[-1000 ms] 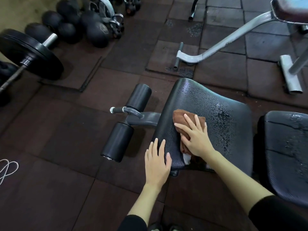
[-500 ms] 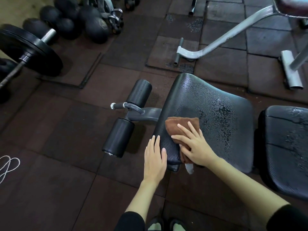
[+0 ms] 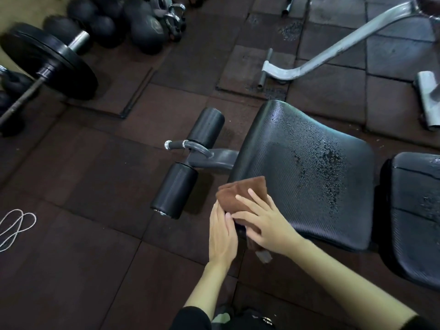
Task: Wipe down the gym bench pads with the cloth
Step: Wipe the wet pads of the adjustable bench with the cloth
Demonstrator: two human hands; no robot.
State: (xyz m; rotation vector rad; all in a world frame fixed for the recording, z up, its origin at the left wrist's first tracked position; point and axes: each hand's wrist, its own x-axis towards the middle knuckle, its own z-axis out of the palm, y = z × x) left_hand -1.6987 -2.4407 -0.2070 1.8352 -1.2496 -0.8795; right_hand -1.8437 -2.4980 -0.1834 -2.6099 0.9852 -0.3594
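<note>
Both hands sit at the lower-left corner of the seat pad (image 3: 309, 186), low in the centre of the frame. We see the right hand (image 3: 266, 222) pressing the brown cloth (image 3: 240, 194) there with straight, spread fingers, and the left hand (image 3: 222, 234) flat against the pad's edge, fingers straight (droplets (image 3: 328, 167) glisten further right).

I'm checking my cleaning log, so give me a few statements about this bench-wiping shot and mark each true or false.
1. The right hand presses the cloth on the seat pad. True.
2. The seat pad is fully dry. False: droplets cover its right part.
3. The left hand holds a spray bottle. False: it lies flat beside the cloth, holding nothing.
4. Two rollers sit left of the seat pad. True.
</note>
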